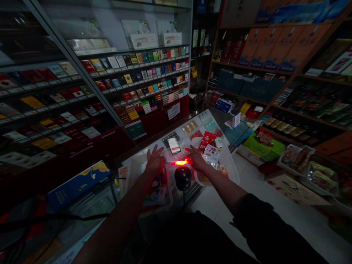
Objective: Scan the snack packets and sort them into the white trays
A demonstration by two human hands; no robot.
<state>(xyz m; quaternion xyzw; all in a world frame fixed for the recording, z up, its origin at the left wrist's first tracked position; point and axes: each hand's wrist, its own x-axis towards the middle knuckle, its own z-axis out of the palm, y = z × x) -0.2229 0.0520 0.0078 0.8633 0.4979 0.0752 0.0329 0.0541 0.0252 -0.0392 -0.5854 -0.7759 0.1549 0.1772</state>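
Observation:
My left hand (154,162) is over the left plastic bin (129,183), its thumb side gripping one end of a slim item (180,162) lit bright red. My right hand (195,158) pinches the item's other end, beside the right bin (233,172). Glare hides what kind of item it is. Just below it stands a black, round-headed barcode scanner (183,178), its cord running toward me. Beyond the item, a phone (173,145) with a bright screen lies on the counter. Snack packets (211,150) fill the right bin; mixed small packages (158,189) lie in the left one.
Shelves of cigarette packs (145,75) line the wall ahead. A blue box (79,185) and cables are at the left. On the right stand bottles (291,126), cartons (286,46) and a green box (264,146). The counter's front edge is close to me.

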